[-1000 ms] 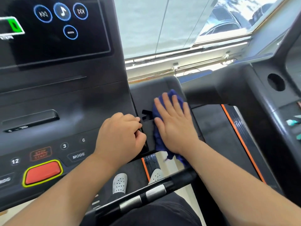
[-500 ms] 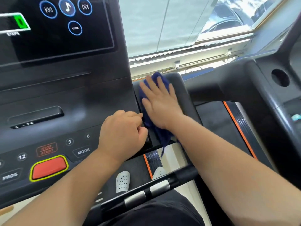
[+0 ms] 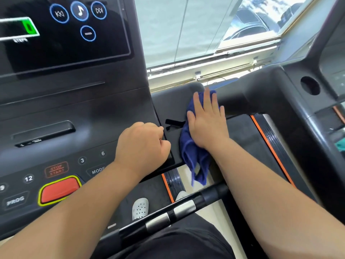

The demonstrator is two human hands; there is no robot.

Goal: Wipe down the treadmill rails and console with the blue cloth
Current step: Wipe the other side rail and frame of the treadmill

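The blue cloth [image 3: 194, 156] lies on the dark side wing [image 3: 168, 105] to the right of the treadmill console [image 3: 78, 113], its lower end hanging off the edge. My right hand [image 3: 207, 124] presses flat on the cloth with fingers spread, pointing away from me. My left hand [image 3: 143, 146] rests as a closed fist on the console's right edge, just left of the cloth, holding nothing that I can see. The black front handrail [image 3: 168, 214] with silver sensor bands crosses below my arms.
The console has a dark touchscreen [image 3: 71, 30], number buttons and a red stop button [image 3: 59, 189]. A neighbouring treadmill's frame [image 3: 291, 101] with a round cup hole stands right. A window sill [image 3: 214, 60] runs behind. A white shoe [image 3: 140, 207] shows on the belt below.
My right hand slid the cloth up the side wing toward the console, then right and slightly back down. The left fist stayed in place on the console's edge.
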